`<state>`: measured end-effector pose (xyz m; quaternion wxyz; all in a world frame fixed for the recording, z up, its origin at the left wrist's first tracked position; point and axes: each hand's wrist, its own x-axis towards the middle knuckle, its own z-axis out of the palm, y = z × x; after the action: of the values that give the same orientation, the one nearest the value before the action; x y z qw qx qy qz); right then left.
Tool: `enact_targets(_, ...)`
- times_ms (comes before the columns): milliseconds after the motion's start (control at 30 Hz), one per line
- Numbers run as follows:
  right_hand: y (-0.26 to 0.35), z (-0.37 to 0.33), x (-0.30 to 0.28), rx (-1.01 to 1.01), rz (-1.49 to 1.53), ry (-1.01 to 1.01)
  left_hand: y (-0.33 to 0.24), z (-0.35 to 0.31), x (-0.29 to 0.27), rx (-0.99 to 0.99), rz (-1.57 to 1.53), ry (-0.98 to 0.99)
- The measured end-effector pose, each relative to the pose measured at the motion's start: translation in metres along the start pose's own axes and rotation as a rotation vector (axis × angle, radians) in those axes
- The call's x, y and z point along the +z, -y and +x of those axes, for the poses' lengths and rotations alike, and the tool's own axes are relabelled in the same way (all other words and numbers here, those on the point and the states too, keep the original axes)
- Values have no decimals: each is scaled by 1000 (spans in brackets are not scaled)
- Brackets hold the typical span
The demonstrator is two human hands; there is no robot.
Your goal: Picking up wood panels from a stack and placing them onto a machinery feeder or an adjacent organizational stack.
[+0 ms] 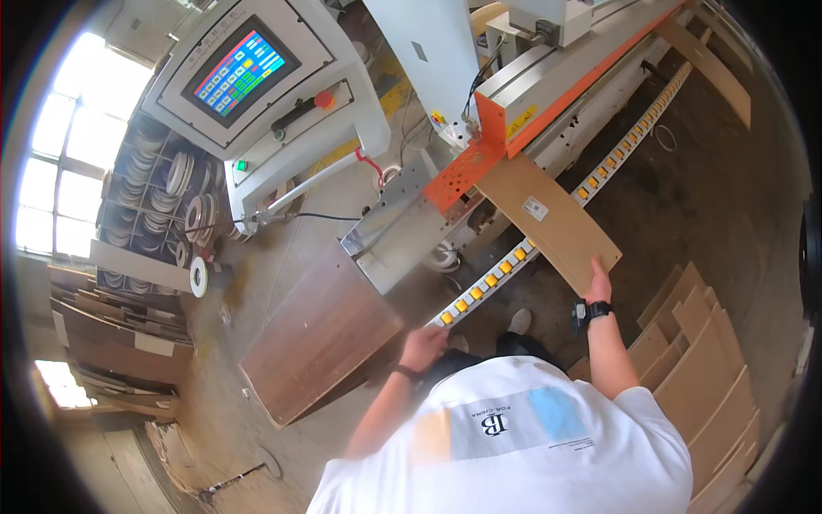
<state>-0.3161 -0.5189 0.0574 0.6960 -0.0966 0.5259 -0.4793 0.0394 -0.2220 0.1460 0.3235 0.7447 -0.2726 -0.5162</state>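
Observation:
A brown rectangular board (561,224) with a small white label slants out from the orange guard of a machine. Its near right corner is gripped by my right hand (601,283), which has a dark band at the wrist. The board lies across a long rail with yellow rollers (491,280) and hides part of it. At the rail's near end is my left hand (424,347), fingers curled in. Whether it grips the rail's end or something else is hidden.
Ahead stands the machine with its orange guard (479,146) and a control panel (242,72). A wood-grain panel (321,334) leans left of my left hand. Stacked brown boards (702,377) are at right. Edging rolls (175,180) fill a rack far left.

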Motion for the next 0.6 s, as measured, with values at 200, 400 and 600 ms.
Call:
enact_targets(200, 37, 37, -15, -65, 135, -81, -20, 12, 15, -27, 140, 57)
enact_targets(400, 12, -38, -58, -256, 146, -240, -21, 0, 1, 266, 296, 10)
enact_targets(600, -147, -183, -216, -107, -377, -352, 2, 5, -17, 920, 530, -4)
